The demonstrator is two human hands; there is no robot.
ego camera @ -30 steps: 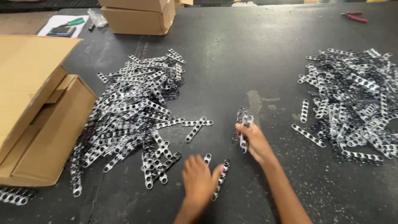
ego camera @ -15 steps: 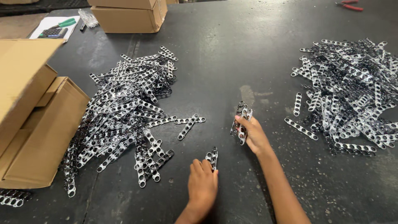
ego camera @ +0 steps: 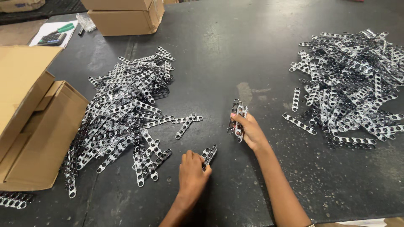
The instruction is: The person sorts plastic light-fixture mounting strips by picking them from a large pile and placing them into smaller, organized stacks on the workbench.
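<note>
Left hand (ego camera: 191,174) pinches few perforated metal strips (ego camera: 208,154); right hand (ego camera: 251,132) grips strip bundle (ego camera: 237,119). Big strip pile (ego camera: 122,113) left of bundle, second pile (ego camera: 353,84) right, cardboard box (ego camera: 35,134) beyond big pile.

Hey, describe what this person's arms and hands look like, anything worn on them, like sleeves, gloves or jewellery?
Both arms are bare as far as the head view shows: no sleeves reach the forearms. The left hand and the right hand wear no gloves, and no rings or wristbands can be made out. The arms are slender, entering from the bottom edge. Nails look short and unpainted, though they are small in view.
</note>
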